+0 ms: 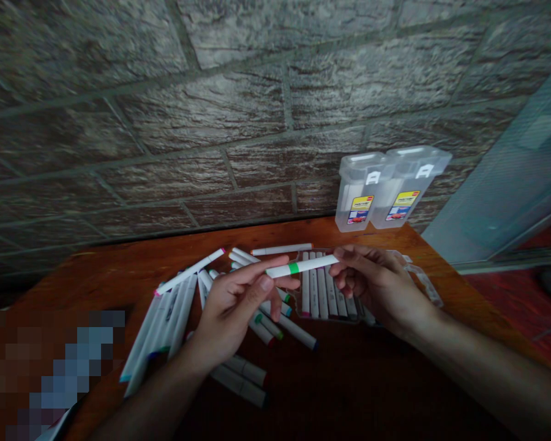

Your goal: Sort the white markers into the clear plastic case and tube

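Two hands held one marker (303, 266) between them: white barrel w/ a green band near the middle, lying roughly level, ends toward 9 and 3 o'clock. The left hand (232, 306) pinched the 9 o'clock end btwn thumb and forefinger, other fingers loosely curled. The right hand (376, 285) gripped the 3 o'clock end w/ its fingertips. Neither hand was free.

The marker hung above the surface (349, 380), over the 9 o'clock part of a clear tray (425, 282) where a row of white markers lay side by side, running 12 to 6. Loose markers (174, 312) were scattered at 9 o'clock of the tray, some crossing, coloured end caps showing. A few more lay under the left wrist toward 6. At 12–1 o'clock, against the brick wall (211, 122), stood 2 clear lidded boxes (390, 187), touching each other, labels facing fwd.

The step in hand looked like handling a single marker w/ both hands. I couldn't tell whether a cap was being pulled or pressed. The next move prob. called for one hand to let go first so the other could carry the marker alone, plus care not to knock the row in the tray directly below.
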Demonstrator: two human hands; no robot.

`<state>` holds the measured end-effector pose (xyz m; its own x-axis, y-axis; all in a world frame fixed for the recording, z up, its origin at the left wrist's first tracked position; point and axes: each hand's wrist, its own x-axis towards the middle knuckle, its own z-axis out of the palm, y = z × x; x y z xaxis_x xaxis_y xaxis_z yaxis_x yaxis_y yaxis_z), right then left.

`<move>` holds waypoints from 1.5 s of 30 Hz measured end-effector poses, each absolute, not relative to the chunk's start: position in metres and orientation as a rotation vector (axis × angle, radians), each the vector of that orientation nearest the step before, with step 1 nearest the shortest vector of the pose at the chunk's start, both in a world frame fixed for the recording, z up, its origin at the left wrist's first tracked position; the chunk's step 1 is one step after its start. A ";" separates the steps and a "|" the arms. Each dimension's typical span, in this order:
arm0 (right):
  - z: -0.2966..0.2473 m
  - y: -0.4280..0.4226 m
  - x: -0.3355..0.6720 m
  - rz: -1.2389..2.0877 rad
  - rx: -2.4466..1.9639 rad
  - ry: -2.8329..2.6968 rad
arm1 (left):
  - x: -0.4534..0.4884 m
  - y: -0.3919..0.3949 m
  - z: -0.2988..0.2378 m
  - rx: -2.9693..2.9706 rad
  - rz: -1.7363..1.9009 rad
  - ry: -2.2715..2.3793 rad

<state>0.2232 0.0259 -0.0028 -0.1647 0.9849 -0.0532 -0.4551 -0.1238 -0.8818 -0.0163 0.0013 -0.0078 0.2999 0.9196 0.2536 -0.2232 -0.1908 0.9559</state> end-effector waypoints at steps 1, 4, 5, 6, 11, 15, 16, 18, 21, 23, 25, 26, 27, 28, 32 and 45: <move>-0.003 0.026 0.223 1.553 -0.831 -0.912 | -0.015 0.002 -0.007 1.363 1.207 0.723; -0.003 0.025 0.224 1.485 -0.824 -0.977 | -0.013 0.003 -0.004 1.334 1.236 0.758; -0.003 0.025 0.224 1.466 -0.822 -1.003 | -0.013 0.004 -0.004 1.317 1.245 0.775; -0.003 0.025 0.224 1.448 -0.822 -1.028 | -0.013 0.005 -0.005 1.300 1.250 0.794; -0.004 0.024 0.224 1.383 -0.829 -1.117 | -0.015 0.008 -0.008 1.247 1.247 0.881; -0.004 0.023 0.224 1.349 -0.823 -1.162 | -0.015 0.008 -0.008 1.200 1.242 0.901; -0.003 0.023 0.224 1.336 -0.830 -1.179 | -0.014 0.008 -0.007 1.194 1.243 0.905; -0.003 0.022 0.223 1.310 -0.844 -1.212 | -0.014 0.008 -0.007 1.199 1.243 0.918; -0.004 0.022 0.224 1.297 -0.853 -1.233 | -0.014 0.009 -0.008 1.229 1.247 0.930; -0.004 0.022 0.224 1.299 -0.854 -1.235 | -0.015 0.009 -0.009 1.244 1.243 0.936; -0.004 0.022 0.224 1.305 -0.853 -1.235 | -0.015 0.009 -0.010 1.249 1.233 0.937; -0.004 0.022 0.225 1.307 -0.851 -1.236 | -0.015 0.009 -0.010 1.251 1.228 0.936; -0.004 0.022 0.225 1.309 -0.849 -1.237 | -0.015 0.009 -0.010 1.253 1.225 0.934; -0.004 0.023 0.224 1.311 -0.847 -1.237 | -0.015 0.008 -0.010 1.255 1.223 0.932; -0.004 0.023 0.224 1.317 -0.838 -1.227 | -0.013 0.007 -0.007 1.257 1.224 0.945; -0.001 0.016 0.221 0.953 -0.966 -1.599 | -0.006 0.003 0.003 1.355 1.208 1.049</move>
<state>0.2213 0.0157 -0.0007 -0.1834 0.9207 0.3445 0.1349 0.3707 -0.9189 -0.0064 0.0034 0.0028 0.1255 0.9840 0.1265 -0.0129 -0.1259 0.9920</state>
